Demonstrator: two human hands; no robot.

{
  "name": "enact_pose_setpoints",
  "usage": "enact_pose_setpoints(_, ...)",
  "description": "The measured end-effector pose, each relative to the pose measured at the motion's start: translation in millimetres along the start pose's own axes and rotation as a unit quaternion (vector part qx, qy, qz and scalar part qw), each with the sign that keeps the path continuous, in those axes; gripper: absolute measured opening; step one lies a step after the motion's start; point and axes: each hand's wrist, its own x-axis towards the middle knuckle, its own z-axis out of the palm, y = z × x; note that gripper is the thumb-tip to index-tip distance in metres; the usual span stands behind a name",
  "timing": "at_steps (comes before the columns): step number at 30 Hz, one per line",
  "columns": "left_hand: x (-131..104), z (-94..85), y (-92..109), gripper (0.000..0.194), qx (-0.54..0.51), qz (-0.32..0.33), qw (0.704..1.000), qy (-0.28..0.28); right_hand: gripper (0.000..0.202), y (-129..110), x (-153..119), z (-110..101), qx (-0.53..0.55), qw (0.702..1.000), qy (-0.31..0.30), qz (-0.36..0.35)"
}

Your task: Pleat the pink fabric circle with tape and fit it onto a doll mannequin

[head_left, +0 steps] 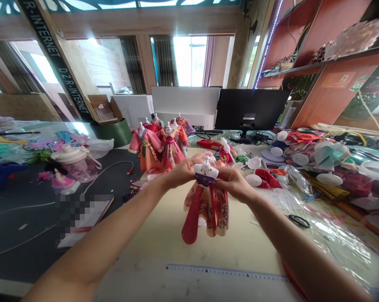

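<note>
Both hands hold up a small doll dress form [205,172] with a white neck and shoulders, in the middle of the view. A dark purple bodice piece wraps its chest, and a red and gold panelled skirt [205,209] hangs below it. My left hand [186,170] is closed at the form's left side, with its fingers partly behind it. From the right, my right hand [235,181] pinches the form near the edge of the purple piece. Several finished miniature dresses [164,147] on similar forms stand just behind my left hand.
A ruler [224,271] lies across the near table. Scissors [299,221] and clear plastic wrap [330,235] are at right, below heaped fabric and white discs. At left are a lidded pink jar [78,163], a cable and a notebook [89,218]. Monitors [252,111] stand behind.
</note>
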Motion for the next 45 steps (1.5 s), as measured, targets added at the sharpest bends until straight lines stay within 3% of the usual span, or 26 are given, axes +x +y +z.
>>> enact_pose_setpoints(5,-1.3,2.8,-6.5,0.041,-0.082,-0.015,0.996,0.016,0.030,3.0,-2.4,4.2,-0.015,0.999,0.034,-0.009)
enact_pose_setpoints(9,-18.8,12.5,-11.8,0.040,-0.133,-0.023,0.981,0.136,0.026,7.9,-7.5,7.1,-0.041,0.996,0.076,-0.027)
enact_pose_setpoints(12,-40.3,28.3,-13.6,0.037,-0.088,0.019,0.966,0.241,0.022,11.8,-11.5,11.1,-0.042,0.994,0.094,-0.038)
enact_pose_setpoints(16,-58.3,51.7,-11.9,0.042,0.007,0.049,0.965,0.259,0.015,12.1,-15.2,21.1,-0.022,0.991,0.120,-0.051)
enact_pose_setpoints(20,-57.1,62.7,-6.3,0.033,0.028,0.013,0.957,0.288,0.013,7.0,-18.8,29.8,-0.011,0.989,0.143,-0.048)
enact_pose_setpoints(33,-58.4,59.3,12.1,0.013,-0.098,-0.025,0.972,0.211,0.017,-1.4,-30.9,30.8,-0.015,0.990,0.139,-0.027)
enact_pose_setpoints(39,-61.2,58.6,8.3,0.022,-0.129,-0.003,0.966,0.222,0.017,-4.0,-34.8,35.0,-0.030,0.989,0.146,-0.022)
enact_pose_setpoints(45,-69.4,48.6,6.8,0.028,-0.138,-0.003,0.974,0.179,0.017,-3.3,-36.3,40.8,-0.017,0.990,0.139,-0.004)
